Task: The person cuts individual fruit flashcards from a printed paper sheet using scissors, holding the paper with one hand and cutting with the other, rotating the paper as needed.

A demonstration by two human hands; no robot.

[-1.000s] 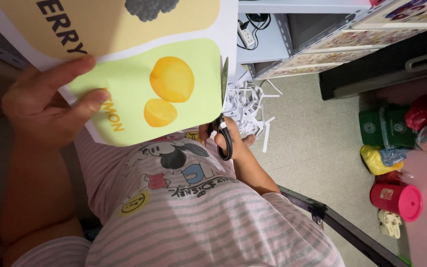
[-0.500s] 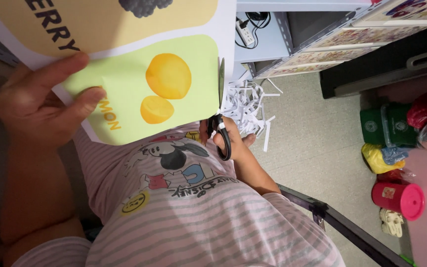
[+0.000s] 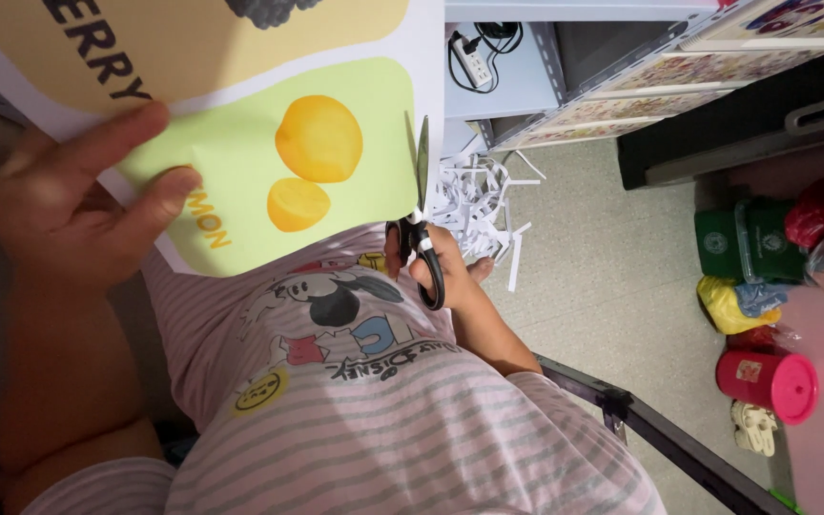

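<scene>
Left hand (image 3: 69,205): at nine o'clock in the view, pinching the printed sheet (image 3: 240,105); thumb pressed on the front near the green panel's left edge, the other fingers curled behind the paper.
Right hand (image 3: 431,262): just right of centre, fingers threaded through the black handles of the scissors (image 3: 419,224) and closed around them.
Scissors: blades point to twelve o'clock, running along the right border of the green panel (image 3: 278,167), at the white margin; how wide the blades stand cannot be told.
Printed sheet: held up in front of the chest, filling the upper left; a tan panel above, the green panel with two yellow fruit pictures below.
Paper strips (image 3: 479,205): a loose white heap on the floor, at two o'clock from the right hand.
Striped shirt (image 3: 364,420): pink and white, cartoon print, at six o'clock.
Pink cup (image 3: 765,381): on the floor at four o'clock, well apart from both hands.
Green containers (image 3: 741,238): at three o'clock, beside a red bag.
Power strip (image 3: 469,62): at one o'clock, on a pale shelf.
</scene>
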